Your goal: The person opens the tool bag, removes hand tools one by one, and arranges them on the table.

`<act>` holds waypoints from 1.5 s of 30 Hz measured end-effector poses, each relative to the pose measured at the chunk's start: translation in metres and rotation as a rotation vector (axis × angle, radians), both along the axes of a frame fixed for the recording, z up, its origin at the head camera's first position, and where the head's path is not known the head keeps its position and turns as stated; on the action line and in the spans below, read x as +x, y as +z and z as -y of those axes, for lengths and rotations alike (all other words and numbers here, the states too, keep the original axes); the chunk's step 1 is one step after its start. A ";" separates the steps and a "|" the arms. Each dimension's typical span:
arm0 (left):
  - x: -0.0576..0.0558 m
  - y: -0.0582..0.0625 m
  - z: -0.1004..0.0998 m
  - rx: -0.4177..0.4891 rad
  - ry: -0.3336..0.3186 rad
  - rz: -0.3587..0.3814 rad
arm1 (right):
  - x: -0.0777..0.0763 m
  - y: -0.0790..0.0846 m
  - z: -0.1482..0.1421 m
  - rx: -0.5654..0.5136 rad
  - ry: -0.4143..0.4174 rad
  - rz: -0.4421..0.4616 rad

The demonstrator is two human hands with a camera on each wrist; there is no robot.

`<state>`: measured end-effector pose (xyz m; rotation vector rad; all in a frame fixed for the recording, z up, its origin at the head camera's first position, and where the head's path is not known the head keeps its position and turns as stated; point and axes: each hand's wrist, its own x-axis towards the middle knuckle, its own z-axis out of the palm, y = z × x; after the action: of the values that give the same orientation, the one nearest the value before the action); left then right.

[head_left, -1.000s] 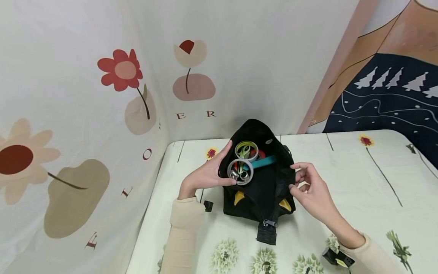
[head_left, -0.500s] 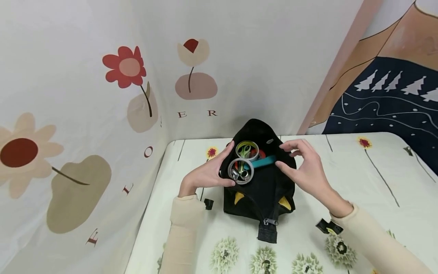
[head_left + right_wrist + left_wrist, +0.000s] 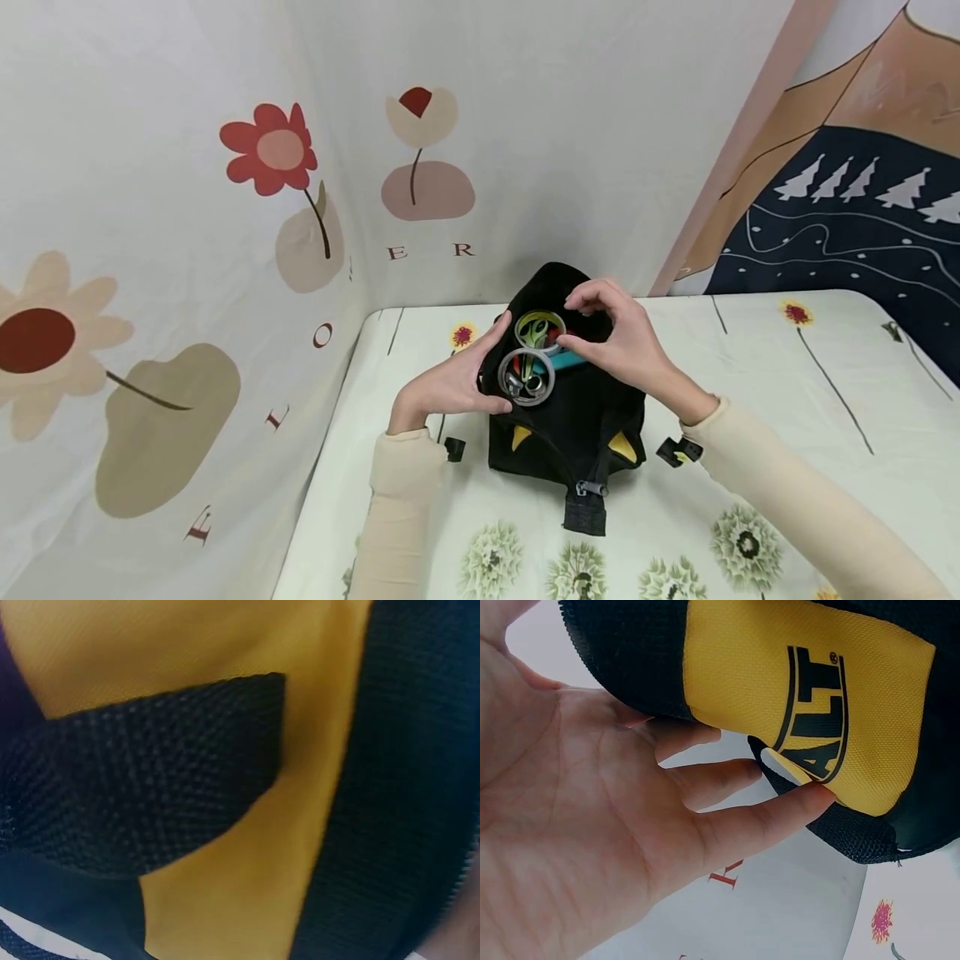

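A black bag (image 3: 577,442) with yellow patches sits unzipped, mouth facing up. Two round-rimmed containers, one grey-rimmed (image 3: 527,377) and one yellow-green-lined (image 3: 540,315), show inside with small green, orange and silver items. Beside them lie a teal bar (image 3: 567,360) and something red, partly hidden. My left hand (image 3: 450,387) spreads thumb and straight fingers along the mouth's left side; in the left wrist view the fingertips touch the yellow lettered panel (image 3: 870,712). Over the mouth's right side is my right hand (image 3: 626,333), thumb and index apart by the containers. Webbing (image 3: 172,772) fills much of the right wrist view.
The bag stands on a table with a flower-printed white cloth (image 3: 750,400), close to the back edge. Printed fabric (image 3: 585,108) hangs behind and on the left. A zip-ended tab (image 3: 585,504) sticks out from the bag's front.
My right hand has moved left from the bag's right edge to over its mouth, now covering part of the teal bar. The left hand and the bag have stayed in place.
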<state>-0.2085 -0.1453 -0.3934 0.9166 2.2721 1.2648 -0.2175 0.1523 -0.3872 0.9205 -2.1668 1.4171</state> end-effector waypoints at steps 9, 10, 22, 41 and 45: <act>0.000 0.001 0.001 -0.012 -0.003 -0.007 | -0.014 -0.016 0.006 0.141 0.092 0.008; 0.000 0.001 0.002 -0.011 -0.006 -0.009 | -0.014 -0.018 0.006 0.141 0.101 0.018; -0.001 0.000 0.002 0.007 -0.018 -0.011 | -0.021 -0.041 0.016 0.312 0.144 -0.013; -0.001 -0.004 0.005 -0.004 0.007 0.005 | -0.024 -0.077 0.020 0.380 0.158 0.110; -0.001 -0.003 0.004 -0.003 0.013 0.020 | -0.026 -0.081 0.020 0.415 0.149 0.109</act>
<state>-0.2098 -0.1496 -0.3963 0.8861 2.2678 1.2694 -0.2436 0.1326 -0.4685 1.1928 -2.5789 1.1183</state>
